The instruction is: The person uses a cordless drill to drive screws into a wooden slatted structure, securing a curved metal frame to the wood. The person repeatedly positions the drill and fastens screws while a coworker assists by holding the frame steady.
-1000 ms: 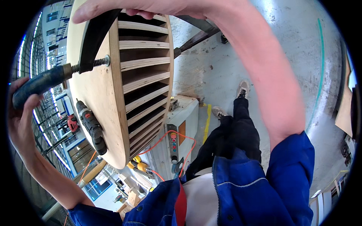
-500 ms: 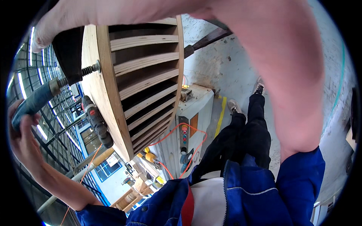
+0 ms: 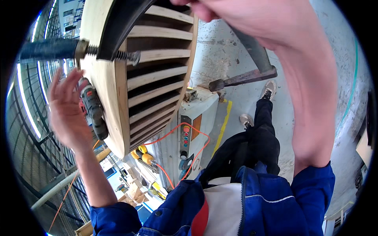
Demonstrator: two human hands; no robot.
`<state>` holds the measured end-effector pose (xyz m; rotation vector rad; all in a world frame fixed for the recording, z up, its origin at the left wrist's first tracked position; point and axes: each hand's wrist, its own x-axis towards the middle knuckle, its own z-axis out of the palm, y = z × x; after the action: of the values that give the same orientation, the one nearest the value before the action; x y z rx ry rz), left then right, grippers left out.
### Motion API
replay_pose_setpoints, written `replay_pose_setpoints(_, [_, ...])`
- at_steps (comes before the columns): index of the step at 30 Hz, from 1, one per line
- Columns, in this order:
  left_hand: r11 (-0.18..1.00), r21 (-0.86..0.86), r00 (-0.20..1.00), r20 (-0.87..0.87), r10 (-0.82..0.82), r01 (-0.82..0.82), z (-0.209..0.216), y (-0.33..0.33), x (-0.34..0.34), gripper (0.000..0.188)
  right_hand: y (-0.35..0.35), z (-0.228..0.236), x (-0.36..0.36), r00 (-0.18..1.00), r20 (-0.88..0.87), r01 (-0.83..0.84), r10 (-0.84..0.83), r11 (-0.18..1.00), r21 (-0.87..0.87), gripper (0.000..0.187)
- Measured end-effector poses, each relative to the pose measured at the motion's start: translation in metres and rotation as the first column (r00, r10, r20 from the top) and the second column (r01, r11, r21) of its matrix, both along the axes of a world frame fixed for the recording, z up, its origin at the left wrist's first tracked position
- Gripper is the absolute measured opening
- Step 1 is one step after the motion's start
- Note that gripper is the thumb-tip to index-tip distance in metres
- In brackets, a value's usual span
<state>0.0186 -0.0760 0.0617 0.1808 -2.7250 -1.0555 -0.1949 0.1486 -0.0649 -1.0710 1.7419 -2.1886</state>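
L hand (image 3: 67, 112) empty, fingers wide; R hand (image 3: 240, 13) appar. gripping clamp (image 3: 118, 29), fingers pt. cropped; clamp prob. off slatted wood unit (image 3: 163, 32), work left unclear.

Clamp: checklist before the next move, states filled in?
1. Left hand on handle: not ok; open, apart from it.
2. Right hand holding clamp: ok; partly out of frame.
3. Clamp's far end clear of slatted wooden piece: ok; gap visible.
4. Screw pad clear of that piece: cannot tell; overlaps it in view.
5. Drill secured: cannot tell; it shows along the piece's pale face.
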Motion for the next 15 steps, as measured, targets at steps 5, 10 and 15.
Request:
replay_pose_setpoints(5, [0.793, -0.602, 0.99, 0.139, -0.017, 0.099, -0.05, 0.023, 0.085, 0.076, 0.032, -0.016, 0.041, 0.996, 0.068, 0.058, -0.058, 0.998, 0.005, 0.052])
replay_pose_setpoints(10, [0.695, -0.718, 0.997, 0.067, 0.027, 0.029, -0.069, 0.028, 0.14, 0.082, 0.072, -0.027, 0.087, 0.984, 0.113, 0.132, -0.136, 0.99, 0.047, 0.052])
replay_pose_setpoints(15, [0.741, -0.671, 0.999, -0.013, 0.039, -0.038, -0.077, 0.018, 0.153, 0.08, 0.107, -0.031, 0.112, 0.976, 0.098, 0.189, -0.196, 0.979, 0.079, 0.052])
